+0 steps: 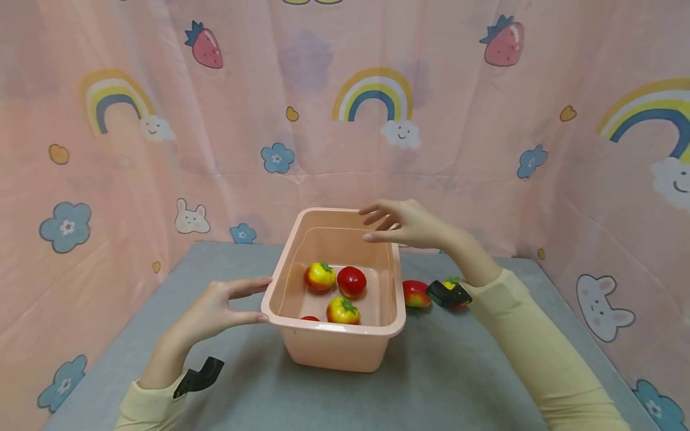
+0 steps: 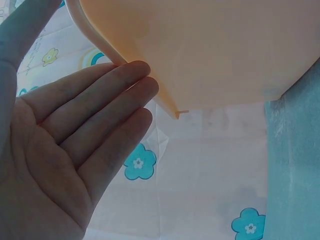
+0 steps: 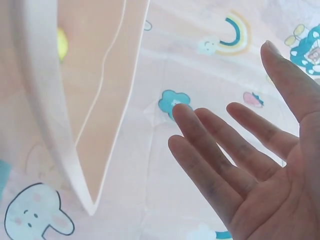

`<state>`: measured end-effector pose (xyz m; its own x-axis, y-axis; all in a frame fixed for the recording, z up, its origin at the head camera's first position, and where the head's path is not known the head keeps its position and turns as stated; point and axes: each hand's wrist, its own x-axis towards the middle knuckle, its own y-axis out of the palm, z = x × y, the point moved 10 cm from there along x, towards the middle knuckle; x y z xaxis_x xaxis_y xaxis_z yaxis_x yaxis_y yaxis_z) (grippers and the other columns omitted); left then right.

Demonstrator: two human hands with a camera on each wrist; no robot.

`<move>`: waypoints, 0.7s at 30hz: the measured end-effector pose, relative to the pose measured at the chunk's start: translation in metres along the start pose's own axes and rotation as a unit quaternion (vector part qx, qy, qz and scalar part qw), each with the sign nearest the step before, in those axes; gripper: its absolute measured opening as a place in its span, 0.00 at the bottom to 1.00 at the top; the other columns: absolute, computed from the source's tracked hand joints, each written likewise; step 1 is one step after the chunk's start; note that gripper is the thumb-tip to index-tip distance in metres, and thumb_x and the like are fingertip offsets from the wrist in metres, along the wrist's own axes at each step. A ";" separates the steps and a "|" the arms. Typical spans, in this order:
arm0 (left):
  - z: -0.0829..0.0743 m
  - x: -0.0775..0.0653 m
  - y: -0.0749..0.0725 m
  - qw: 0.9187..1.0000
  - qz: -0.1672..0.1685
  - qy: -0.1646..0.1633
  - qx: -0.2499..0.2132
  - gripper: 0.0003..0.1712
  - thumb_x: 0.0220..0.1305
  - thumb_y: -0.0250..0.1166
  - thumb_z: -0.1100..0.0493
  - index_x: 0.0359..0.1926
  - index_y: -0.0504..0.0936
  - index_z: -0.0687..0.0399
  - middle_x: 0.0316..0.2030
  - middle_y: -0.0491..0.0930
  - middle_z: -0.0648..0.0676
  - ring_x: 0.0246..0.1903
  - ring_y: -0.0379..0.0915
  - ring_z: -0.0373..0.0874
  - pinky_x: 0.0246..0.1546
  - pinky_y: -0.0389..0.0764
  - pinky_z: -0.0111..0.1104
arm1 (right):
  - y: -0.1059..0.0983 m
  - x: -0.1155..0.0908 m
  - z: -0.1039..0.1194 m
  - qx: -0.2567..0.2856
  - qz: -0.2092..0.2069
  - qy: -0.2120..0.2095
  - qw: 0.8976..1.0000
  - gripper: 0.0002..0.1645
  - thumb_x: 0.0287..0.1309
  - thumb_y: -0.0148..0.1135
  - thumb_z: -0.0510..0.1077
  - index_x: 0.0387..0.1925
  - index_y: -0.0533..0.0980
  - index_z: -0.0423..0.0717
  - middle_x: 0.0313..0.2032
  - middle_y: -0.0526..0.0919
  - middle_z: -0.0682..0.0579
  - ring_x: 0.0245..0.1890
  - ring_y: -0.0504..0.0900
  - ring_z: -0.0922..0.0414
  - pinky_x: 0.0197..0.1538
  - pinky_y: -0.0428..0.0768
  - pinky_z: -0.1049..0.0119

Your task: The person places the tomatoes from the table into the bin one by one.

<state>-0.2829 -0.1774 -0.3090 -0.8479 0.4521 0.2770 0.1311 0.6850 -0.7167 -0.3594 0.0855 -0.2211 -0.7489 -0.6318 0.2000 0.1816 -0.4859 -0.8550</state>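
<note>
A pale pink plastic basin (image 1: 336,347) stands on the grey table. Inside it lie a yellow-and-red toy fruit with a green top (image 1: 320,278), a dark red round fruit (image 1: 351,282), a second yellow-and-red fruit (image 1: 343,311) and part of a red one (image 1: 309,318) cut off by the near rim. My left hand (image 1: 229,308) touches the basin's left rim near the front corner, its fingers (image 2: 117,97) straight in the left wrist view. Over the far right corner, my right hand (image 1: 406,224) hovers with spread, slightly bent fingers and holds nothing; the right wrist view shows it apart from the rim.
Right of the basin, a red-and-yellow mango-like fruit (image 1: 417,294) lies on the table (image 1: 242,371). Beside it another fruit (image 1: 451,284) is partly hidden by the right wrist's black strap. A pink printed curtain (image 1: 345,161) hangs behind and at both sides.
</note>
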 end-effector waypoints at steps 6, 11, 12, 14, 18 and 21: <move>-0.001 0.000 0.000 1.000 -0.001 0.002 0.002 0.38 0.47 0.73 0.42 0.60 0.76 0.49 0.56 0.78 0.48 0.56 0.75 0.45 0.54 0.78 0.45 | -0.004 -0.012 -0.005 0.012 -0.013 -0.005 1.000 0.31 0.54 0.68 0.51 0.58 0.72 0.48 0.52 0.81 0.45 0.46 0.85 0.52 0.47 0.83 0.57; 0.000 0.000 0.000 1.000 -0.004 0.003 0.004 0.38 0.47 0.73 0.43 0.60 0.77 0.49 0.56 0.78 0.49 0.56 0.76 0.45 0.53 0.78 0.45 | -0.007 -0.020 -0.012 0.016 -0.024 -0.004 1.000 0.30 0.53 0.69 0.51 0.57 0.73 0.48 0.52 0.81 0.45 0.45 0.85 0.51 0.45 0.84 0.57; 0.000 0.000 0.000 1.000 -0.004 0.003 0.005 0.38 0.47 0.73 0.42 0.60 0.77 0.49 0.56 0.78 0.49 0.56 0.76 0.45 0.53 0.78 0.45 | -0.007 -0.021 -0.014 0.015 -0.026 -0.003 1.000 0.30 0.53 0.69 0.51 0.57 0.73 0.48 0.52 0.82 0.46 0.45 0.85 0.51 0.45 0.84 0.57; 0.000 0.000 0.000 1.000 -0.004 0.003 0.006 0.38 0.47 0.73 0.42 0.60 0.77 0.49 0.55 0.79 0.49 0.56 0.76 0.45 0.53 0.78 0.45 | -0.008 -0.024 -0.018 0.016 -0.028 -0.003 0.999 0.30 0.53 0.69 0.51 0.57 0.73 0.48 0.52 0.82 0.46 0.44 0.85 0.52 0.44 0.84 0.57; -0.001 0.000 0.000 1.000 -0.003 0.004 0.010 0.38 0.47 0.73 0.42 0.60 0.77 0.49 0.55 0.79 0.49 0.55 0.76 0.45 0.53 0.78 0.45 | -0.009 -0.030 -0.025 0.018 -0.028 -0.001 0.999 0.29 0.53 0.69 0.49 0.57 0.73 0.47 0.51 0.82 0.45 0.44 0.85 0.52 0.45 0.84 0.57; -0.002 0.000 0.000 1.000 -0.003 0.004 0.013 0.38 0.47 0.73 0.42 0.60 0.77 0.49 0.55 0.79 0.49 0.55 0.76 0.46 0.53 0.78 0.45 | -0.009 -0.034 -0.033 0.023 -0.026 0.006 0.999 0.29 0.54 0.69 0.47 0.57 0.73 0.48 0.51 0.82 0.44 0.44 0.85 0.51 0.46 0.84 0.56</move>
<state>-0.2817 -0.1767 -0.3078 -0.8441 0.4530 0.2868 0.1126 0.6727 -0.7313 -0.3560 0.1310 -0.2361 -0.7659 -0.5977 0.2368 0.1710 -0.5444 -0.8212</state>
